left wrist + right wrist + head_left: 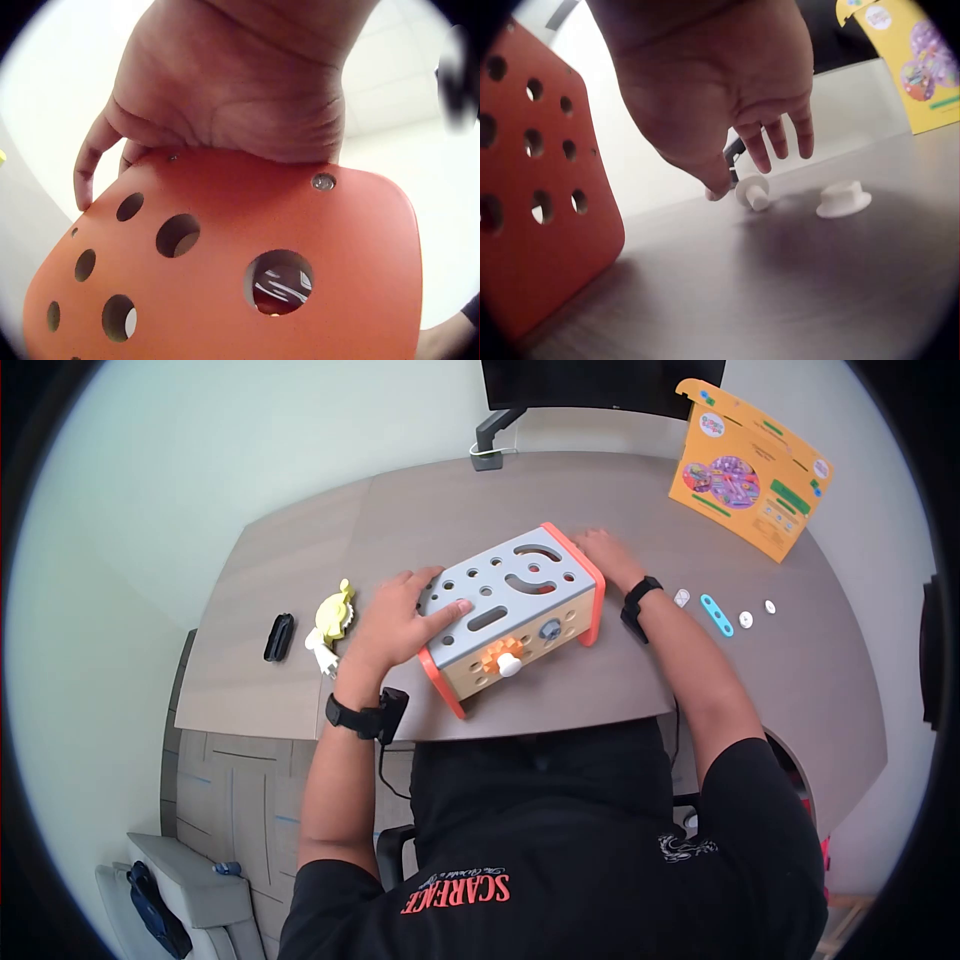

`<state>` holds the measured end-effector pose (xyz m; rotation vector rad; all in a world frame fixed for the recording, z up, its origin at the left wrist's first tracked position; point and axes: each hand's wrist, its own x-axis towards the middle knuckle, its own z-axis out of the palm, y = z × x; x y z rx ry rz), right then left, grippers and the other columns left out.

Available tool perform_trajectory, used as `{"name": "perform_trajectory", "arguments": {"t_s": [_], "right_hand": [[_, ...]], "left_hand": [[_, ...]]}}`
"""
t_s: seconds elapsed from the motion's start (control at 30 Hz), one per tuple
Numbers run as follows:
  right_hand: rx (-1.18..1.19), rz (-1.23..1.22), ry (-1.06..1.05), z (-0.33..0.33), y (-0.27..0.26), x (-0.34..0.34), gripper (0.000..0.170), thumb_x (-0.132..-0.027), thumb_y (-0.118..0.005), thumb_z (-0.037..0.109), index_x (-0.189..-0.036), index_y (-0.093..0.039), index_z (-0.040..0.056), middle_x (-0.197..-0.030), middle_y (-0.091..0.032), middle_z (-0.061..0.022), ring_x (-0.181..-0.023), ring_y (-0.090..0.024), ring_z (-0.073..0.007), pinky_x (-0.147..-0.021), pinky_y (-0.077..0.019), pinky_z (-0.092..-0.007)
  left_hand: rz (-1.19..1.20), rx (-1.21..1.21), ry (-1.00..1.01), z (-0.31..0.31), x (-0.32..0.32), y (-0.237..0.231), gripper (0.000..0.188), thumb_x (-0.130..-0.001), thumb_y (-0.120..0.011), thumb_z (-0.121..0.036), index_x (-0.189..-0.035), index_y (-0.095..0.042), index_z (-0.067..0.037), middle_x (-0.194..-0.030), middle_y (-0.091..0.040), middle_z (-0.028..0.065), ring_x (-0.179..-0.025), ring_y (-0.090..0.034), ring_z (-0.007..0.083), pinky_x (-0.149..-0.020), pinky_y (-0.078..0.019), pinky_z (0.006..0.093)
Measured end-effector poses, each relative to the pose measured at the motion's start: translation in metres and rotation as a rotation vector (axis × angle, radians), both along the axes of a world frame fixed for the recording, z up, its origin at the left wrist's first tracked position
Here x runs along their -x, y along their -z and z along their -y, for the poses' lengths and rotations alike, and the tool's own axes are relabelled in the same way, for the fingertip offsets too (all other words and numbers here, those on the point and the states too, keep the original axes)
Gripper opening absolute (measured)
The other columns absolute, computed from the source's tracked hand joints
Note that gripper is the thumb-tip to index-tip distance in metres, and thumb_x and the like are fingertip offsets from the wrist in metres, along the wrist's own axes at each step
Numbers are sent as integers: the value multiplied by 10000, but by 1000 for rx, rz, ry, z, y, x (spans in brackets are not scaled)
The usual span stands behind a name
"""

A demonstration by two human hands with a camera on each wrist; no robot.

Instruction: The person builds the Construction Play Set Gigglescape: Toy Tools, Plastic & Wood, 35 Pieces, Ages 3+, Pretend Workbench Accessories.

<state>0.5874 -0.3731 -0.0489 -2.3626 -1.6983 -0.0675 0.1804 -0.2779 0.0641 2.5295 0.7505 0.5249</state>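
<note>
A wooden toy workbench (500,585) has a grey top with holes and slots and red end panels. An orange gear (500,656) with a white peg and a blue nut (550,629) are on its near side. My left hand (398,615) grips its left end, thumb on the grey top and fingers bent over the far edge; its palm lies along the red end panel (345,247). Past the right end, my right hand (724,90) reaches down with loosely extended fingers. Its thumb tip is close to a white peg (756,197) on the table.
Another white piece (844,199) lies beside that peg. A blue strip (717,615) and small white pieces (746,620) lie at right. Yellow and white parts (330,622) and a black case (279,638) lie left. An orange-yellow box (755,475) stands at back right, near a monitor (600,382).
</note>
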Motion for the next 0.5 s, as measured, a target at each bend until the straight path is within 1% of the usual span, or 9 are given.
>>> {"name": "perform_trajectory", "arguments": {"t_s": [0.03,0.1,0.13,0.2,0.23,0.33,0.37,0.43,0.5], "right_hand": [[52,26,23,-8,8,-2,339,-1005,-646,263,-1307,-677,111,-1312,-671,-181,-1310,-566,-359,-1107,-467,-484],[-101,62,-69,-20,44,-25,274,-1001,-637,258,-1213,-697,94,-1225,-698,-192,-1232,-603,-378,-1057,-492,-483],[-178,81,-116,-21,44,-23,250,-999,-633,256,-1166,-708,86,-1182,-712,-198,-1193,-622,-388,-1031,-504,-483],[-216,0,-78,-18,46,-21,254,-999,-626,250,-1145,-704,58,-1142,-721,-222,-1147,-649,-414,-982,-524,-491],[-235,-39,-57,-13,37,-14,257,-999,-623,247,-1135,-702,43,-1122,-725,-234,-1124,-662,-427,-957,-535,-495],[-367,-181,49,13,-1,12,211,-981,-635,176,-1100,-690,11,-1140,-723,-259,-1057,-695,-452,-885,-562,-508],[-395,-163,95,16,-8,10,209,-967,-652,153,-1116,-692,12,-1155,-720,-261,-1037,-706,-448,-874,-569,-504],[-438,-139,187,23,-22,-2,230,-939,-686,107,-1148,-697,14,-1184,-714,-267,-997,-727,-441,-850,-583,-495],[-525,-131,140,33,-45,-10,280,-911,-723,82,-1188,-711,42,-1148,-734,-243,-942,-749,-398,-821,-600,-460]], "left_hand": [[-4,-1,-21,1,1,-1,727,-911,-743,-561,-1376,-653,-9,-1232,-697,254,-1144,-671,393,-982,-528,450],[6,-12,-41,1,1,3,728,-908,-742,-564,-1372,-654,-10,-1220,-699,253,-1136,-670,394,-962,-533,451],[13,-19,-52,2,0,4,729,-907,-742,-565,-1370,-654,-10,-1214,-700,252,-1132,-670,394,-953,-536,452],[26,-37,-83,4,-1,10,720,-931,-686,-603,-1362,-664,-26,-1175,-705,250,-1116,-663,418,-966,-527,480],[34,-45,-97,4,-2,12,718,-943,-658,-621,-1357,-669,-34,-1156,-707,249,-1108,-659,430,-972,-522,494],[99,-64,-136,3,-10,25,630,-1036,-524,-555,-1355,-657,-28,-1173,-696,275,-1118,-662,432,-971,-511,481],[75,-65,-141,4,-14,26,613,-1076,-442,-564,-1348,-673,-65,-1181,-700,269,-1162,-645,463,-1001,-515,508],[6,-49,-202,21,-27,14,660,-1080,-405,-603,-1366,-668,-69,-1177,-695,286,-1170,-641,468,-1005,-513,507],[-15,-43,-219,26,-42,8,710,-1081,-368,-641,-1382,-663,-70,-1171,-692,298,-1170,-640,474,-1007,-512,509]]}}
